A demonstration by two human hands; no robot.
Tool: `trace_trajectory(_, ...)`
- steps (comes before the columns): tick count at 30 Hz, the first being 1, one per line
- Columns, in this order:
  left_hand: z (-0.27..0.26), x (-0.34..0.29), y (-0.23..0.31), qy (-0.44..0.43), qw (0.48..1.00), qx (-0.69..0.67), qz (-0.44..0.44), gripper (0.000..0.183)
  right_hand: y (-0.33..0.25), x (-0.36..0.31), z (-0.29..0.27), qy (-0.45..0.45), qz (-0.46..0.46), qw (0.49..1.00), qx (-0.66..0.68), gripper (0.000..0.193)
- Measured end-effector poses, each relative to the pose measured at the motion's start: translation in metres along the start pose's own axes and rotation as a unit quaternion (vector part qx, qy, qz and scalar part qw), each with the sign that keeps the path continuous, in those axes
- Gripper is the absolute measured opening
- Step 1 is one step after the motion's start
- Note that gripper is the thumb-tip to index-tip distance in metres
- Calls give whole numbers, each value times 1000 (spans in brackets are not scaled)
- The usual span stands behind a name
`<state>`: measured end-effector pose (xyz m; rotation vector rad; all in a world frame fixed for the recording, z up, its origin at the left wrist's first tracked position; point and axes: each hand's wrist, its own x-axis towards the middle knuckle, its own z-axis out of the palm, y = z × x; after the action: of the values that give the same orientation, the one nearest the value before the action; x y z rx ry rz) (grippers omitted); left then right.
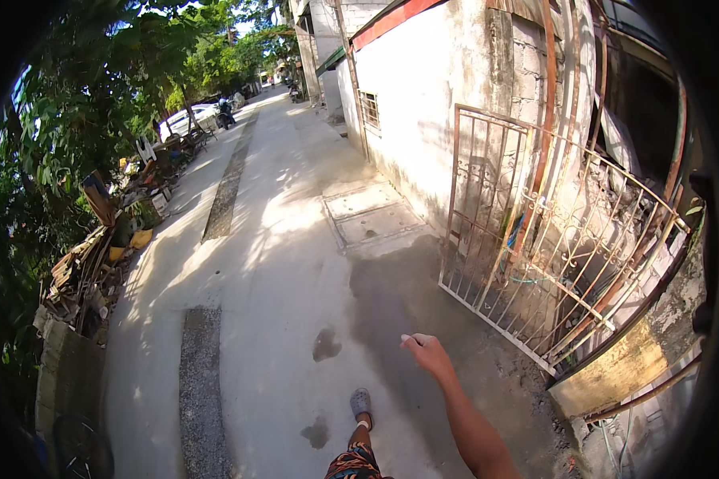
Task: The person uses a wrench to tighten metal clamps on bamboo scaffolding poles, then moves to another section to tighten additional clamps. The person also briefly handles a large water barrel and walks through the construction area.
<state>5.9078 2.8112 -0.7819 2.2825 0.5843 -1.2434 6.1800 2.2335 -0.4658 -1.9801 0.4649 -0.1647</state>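
My right hand (425, 352) is held out over the pavement, its forearm rising from the lower edge. Its fingers look loosely curled, and no object shows in them. Beneath and around it lies a dark damp patch (399, 295) on the concrete. A barred metal gate (487, 215) with rusty, pale paint stands to the right, apart from the hand. My left hand is out of view. One of my feet, in a grey clog (362, 404), is on the path below, under a patterned garment (350, 465).
A concrete lane (256, 191) runs ahead, with gravel strips (201, 383) along it. Piled wood and debris (80, 267) line the left edge under trees. A white wall (411, 88) borders the right. A motorcycle (225, 114) and a white car (185, 120) stand farther off.
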Motion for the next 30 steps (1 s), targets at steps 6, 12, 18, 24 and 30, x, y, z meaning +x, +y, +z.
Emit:
trace_trajectory(6, -116, 147, 238, -25, 999, -4, 47, 45, -130, 180, -25, 30, -110, 993, -11, 36)
trace_trajectory(12, -308, 278, 574, 97, 948, -128, 274, 30, -197, 351, -175, 213, -89, 973, 1, 34)
trace_trajectory(18, -443, 310, 875, 212, 802, -106, 548, 31, -234, 524, -343, 500, -159, 829, -194, 37)
trace_trajectory(24, -478, 391, 924, 82, 847, 141, 506, 42, -214, 687, -439, 587, -30, 727, -354, 52)
trace_trajectory(30, -492, 432, 951, -133, 962, 88, 220, 43, -164, 740, -421, 648, -7, 583, -489, 49)
